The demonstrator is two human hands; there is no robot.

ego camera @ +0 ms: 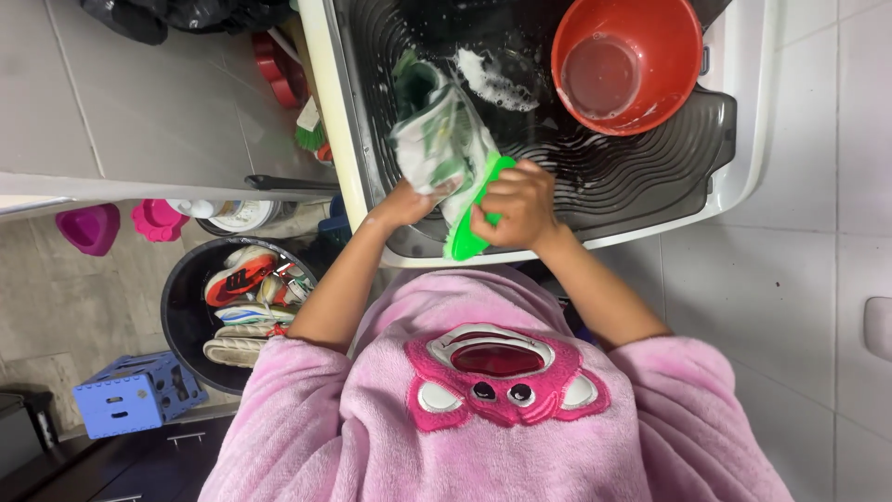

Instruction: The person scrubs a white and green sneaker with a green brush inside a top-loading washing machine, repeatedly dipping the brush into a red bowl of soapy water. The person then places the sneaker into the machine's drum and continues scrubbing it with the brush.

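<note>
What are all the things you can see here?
Shoe: one, white and green, soapy, over the washboard.
Brush: one, green, against the shoe.
Washboard: one, dark grey, ribbed, wet.
Basin: one, red, top right, a little water inside.
Bucket: one, black, on the floor at left, holding more shoes.
Stool: one, blue, bottom left.
Pink robe: one, worn.
Left hand: grip on the shoe.
Right hand: grip on the brush.

Red basin (627, 65) top rim cut off
</note>
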